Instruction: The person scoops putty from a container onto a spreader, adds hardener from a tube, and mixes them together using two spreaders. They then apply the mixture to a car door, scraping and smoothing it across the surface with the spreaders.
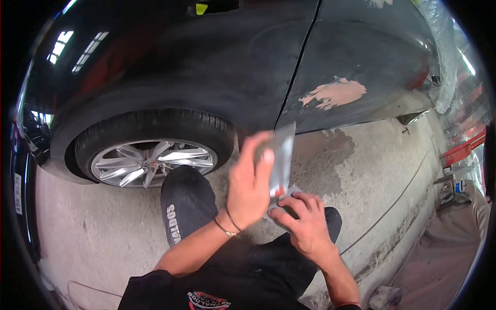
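Note:
My left hand [249,181], slightly blurred, is closed around a flat, shiny metal filler plate [283,155] held on edge, tilted upright. A small red smear [279,191] shows near its lower end. Just below, my right hand [308,219] has its fingers curled over a flat grey piece [294,189], right at the bottom of the plate; what kind of piece it is I cannot tell. Beyond both hands, a patch of pinkish body filler [337,93] with ragged edges sits on the car's black, dull-sanded door [382,62].
The rear wheel [150,163] of the car stands close in front of my knee [187,194]. Behind it runs the black rear panel [206,57]. A dark cable [385,213] crosses the concrete floor on the right, near a brown cover [444,248] and a red metal stand [463,148].

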### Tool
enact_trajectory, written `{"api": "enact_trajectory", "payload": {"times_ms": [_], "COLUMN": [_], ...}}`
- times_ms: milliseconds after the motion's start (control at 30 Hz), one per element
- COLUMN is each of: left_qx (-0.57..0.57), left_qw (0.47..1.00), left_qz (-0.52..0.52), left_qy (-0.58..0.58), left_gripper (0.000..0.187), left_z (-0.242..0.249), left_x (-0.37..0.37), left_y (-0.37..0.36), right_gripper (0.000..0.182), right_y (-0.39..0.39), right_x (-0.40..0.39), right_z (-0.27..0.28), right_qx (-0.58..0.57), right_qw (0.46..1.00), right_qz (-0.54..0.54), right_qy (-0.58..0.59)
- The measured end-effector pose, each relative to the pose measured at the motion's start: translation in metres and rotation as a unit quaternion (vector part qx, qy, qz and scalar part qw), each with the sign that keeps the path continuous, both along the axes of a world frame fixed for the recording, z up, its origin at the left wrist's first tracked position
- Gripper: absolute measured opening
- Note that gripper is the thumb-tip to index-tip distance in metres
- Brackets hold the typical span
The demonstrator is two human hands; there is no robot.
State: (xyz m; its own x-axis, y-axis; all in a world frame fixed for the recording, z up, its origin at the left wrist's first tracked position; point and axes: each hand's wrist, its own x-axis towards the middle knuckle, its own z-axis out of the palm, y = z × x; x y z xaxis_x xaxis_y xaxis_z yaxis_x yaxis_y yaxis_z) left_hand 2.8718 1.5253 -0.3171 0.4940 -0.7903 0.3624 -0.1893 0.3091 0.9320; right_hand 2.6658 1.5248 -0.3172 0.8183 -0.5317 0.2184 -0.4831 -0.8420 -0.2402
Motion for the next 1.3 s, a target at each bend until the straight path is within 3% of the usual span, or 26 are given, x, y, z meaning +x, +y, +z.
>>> {"api": "enact_trajectory", "payload": {"times_ms": [33, 100, 167, 233, 300, 333, 467, 500, 633, 767, 867, 900, 1000, 1067, 1167, 1200, 1300], "left_qx": [-0.051, -0.055, 0.012, 0.124, 0.234, 0.243, 0.235, 0.236, 0.213, 0.196, 0.188, 0.175, 0.144, 0.150, 0.142, 0.140, 0.136], "left_qw": [0.998, 0.997, 0.995, 0.901, 0.775, 0.739, 0.699, 0.698, 0.698, 0.696, 0.701, 0.742, 0.831, 0.850, 0.868, 0.880, 0.899], "left_qz": [0.040, 0.025, 0.005, -0.028, -0.033, -0.063, -0.081, -0.078, -0.096, -0.097, -0.072, -0.075, -0.068, -0.052, -0.068, -0.082, -0.084], "left_qy": [0.001, 0.056, 0.098, 0.416, 0.587, 0.626, 0.671, 0.671, 0.677, 0.684, 0.685, 0.642, 0.534, 0.502, 0.471, 0.446, 0.408], "left_gripper": [0.035, 0.034, 0.032, 0.038, 0.047, 0.043, 0.033, 0.033, 0.031, 0.030, 0.030, 0.031, 0.031, 0.030, 0.029, 0.029, 0.029], "left_z": [0.008, 0.017, -0.032, -0.070, -0.077, -0.085, -0.106, -0.108, -0.101, -0.102, -0.093, -0.097, -0.120, -0.131, -0.129, -0.131, -0.145], "left_x": [0.004, 0.020, 0.021, -0.004, -0.022, -0.028, -0.032, -0.033, -0.019, -0.004, 0.014, 0.018, 0.024, 0.020, 0.018, 0.019, 0.016], "left_y": [-0.006, -0.007, -0.001, 0.017, 0.044, 0.056, 0.085, 0.090, 0.095, 0.101, 0.102, 0.098, 0.093, 0.091, 0.089, 0.091, 0.094], "right_gripper": [0.056, 0.060, 0.059, 0.056, 0.050, 0.050, 0.045, 0.048, 0.058, 0.052, 0.043, 0.042, 0.039, 0.038, 0.037, 0.037, 0.036], "right_y": [0.004, 0.009, 0.013, 0.017, 0.026, 0.034, 0.061, 0.068, 0.067, 0.049, 0.033, 0.029, 0.017, 0.009, 0.002, 0.000, -0.016], "right_x": [-0.002, -0.005, -0.009, -0.002, 0.010, 0.014, 0.021, 0.022, 0.014, -0.011, -0.027, -0.028, -0.013, 0.005, 0.036, 0.039, 0.037], "right_z": [-0.003, -0.010, -0.022, -0.044, -0.069, -0.082, -0.099, -0.102, -0.114, -0.121, -0.108, -0.104, -0.068, -0.047, -0.043, -0.045, -0.009], "right_qx": [0.009, 0.025, 0.044, 0.058, 0.114, 0.154, 0.292, 0.322, 0.295, 0.284, 0.262, 0.245, 0.205, 0.155, 0.136, 0.178, 0.150], "right_qw": [1.000, 0.997, 0.980, 0.946, 0.921, 0.910, 0.843, 0.822, 0.871, 0.910, 0.952, 0.964, 0.966, 0.971, 0.986, 0.981, 0.985], "right_qz": [-0.004, -0.007, -0.017, -0.017, -0.010, -0.012, -0.043, -0.061, -0.032, -0.011, -0.026, -0.027, -0.028, -0.024, 0.056, 0.054, 0.084], "right_qy": [-0.027, -0.079, -0.195, -0.319, -0.373, -0.386, -0.450, -0.465, -0.393, -0.302, -0.154, -0.100, -0.155, -0.182, -0.084, -0.054, 0.018]}}
